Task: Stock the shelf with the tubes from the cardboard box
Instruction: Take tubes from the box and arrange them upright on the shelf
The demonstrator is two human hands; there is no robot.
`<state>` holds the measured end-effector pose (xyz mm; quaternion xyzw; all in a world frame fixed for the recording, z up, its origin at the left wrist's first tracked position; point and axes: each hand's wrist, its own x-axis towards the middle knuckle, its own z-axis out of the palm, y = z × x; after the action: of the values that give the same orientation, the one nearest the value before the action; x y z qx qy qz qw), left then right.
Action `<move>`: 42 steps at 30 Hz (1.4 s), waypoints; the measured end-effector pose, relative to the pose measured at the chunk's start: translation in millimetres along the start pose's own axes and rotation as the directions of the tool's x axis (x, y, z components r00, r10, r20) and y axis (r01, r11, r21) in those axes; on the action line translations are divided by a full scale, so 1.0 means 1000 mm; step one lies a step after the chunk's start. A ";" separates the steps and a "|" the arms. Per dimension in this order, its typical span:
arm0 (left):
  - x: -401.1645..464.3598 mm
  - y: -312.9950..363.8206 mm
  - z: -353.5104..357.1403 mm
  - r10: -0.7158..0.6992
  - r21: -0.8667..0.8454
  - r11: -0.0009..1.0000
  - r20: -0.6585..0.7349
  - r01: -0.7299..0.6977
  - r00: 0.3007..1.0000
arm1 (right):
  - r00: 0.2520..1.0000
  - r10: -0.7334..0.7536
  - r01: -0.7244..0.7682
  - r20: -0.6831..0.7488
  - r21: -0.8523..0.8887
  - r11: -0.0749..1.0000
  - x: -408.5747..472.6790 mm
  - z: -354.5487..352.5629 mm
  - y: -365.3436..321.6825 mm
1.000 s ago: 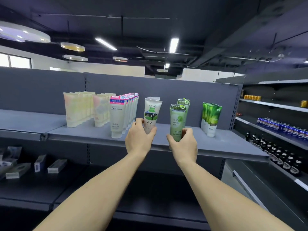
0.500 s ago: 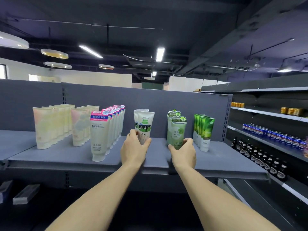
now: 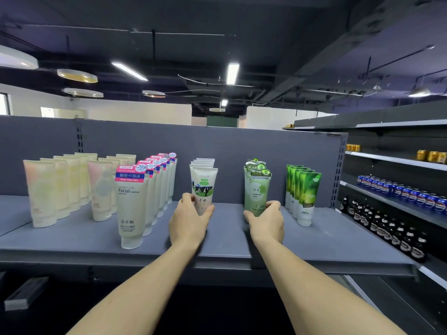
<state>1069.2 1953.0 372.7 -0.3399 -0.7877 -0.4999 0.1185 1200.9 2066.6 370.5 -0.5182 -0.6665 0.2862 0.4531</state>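
"Facial" tube — neighbour's "LEGLAR", perhaps

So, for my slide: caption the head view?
Left hand and right hand set a cow-print tube and green tube on the shelf.

Dark bottles and blue cans on side shelving

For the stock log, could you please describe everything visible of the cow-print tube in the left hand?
The cow-print tube is white, glossy plastic, with a cow picture on green grass. It stands upright, cap end down, at the front of a row of matching tubes on the grey shelf. The left hand grips its lower part.
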 end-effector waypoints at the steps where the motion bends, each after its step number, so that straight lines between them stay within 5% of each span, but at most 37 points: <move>1: 0.001 -0.001 0.000 -0.005 -0.004 1.000 -0.002 0.005 1.000 | 1.000 0.002 -0.002 0.002 -0.001 1.000 0.002 0.001 0.000; 10: 0.010 -0.008 -0.005 -0.048 -0.038 0.998 0.011 0.048 0.999 | 0.999 0.037 -0.037 -0.003 -0.033 0.999 0.004 0.004 0.002; 17: 0.018 -0.008 0.000 -0.038 -0.023 0.999 0.047 0.039 0.998 | 0.976 -0.079 0.090 -0.201 0.049 0.995 -0.011 -0.006 -0.007; 27: 0.013 -0.010 0.000 -0.070 -0.030 0.997 0.093 0.073 0.993 | 0.974 -0.213 0.218 -0.081 0.062 0.974 -0.049 -0.006 -0.008; 31: 0.001 -0.009 -0.008 -0.020 -0.021 1.000 -0.017 0.019 1.000 | 0.921 -0.386 0.382 -0.061 -0.060 0.922 -0.071 -0.011 -0.001; 35: -0.022 0.001 -0.018 0.107 -0.046 0.992 -0.111 -0.113 0.988 | 0.774 -0.631 0.595 -0.047 -0.285 0.752 -0.103 -0.013 0.021; 42: -0.077 -0.005 -0.021 0.155 -0.080 0.984 -0.036 -0.157 0.987 | 0.742 -0.663 0.664 0.100 -0.255 0.703 -0.141 -0.013 0.046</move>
<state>1120.0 1901.2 338.7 -0.3977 -0.7355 -0.5263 0.1545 1240.0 1944.6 294.0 -0.3011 -0.8412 0.0094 0.4490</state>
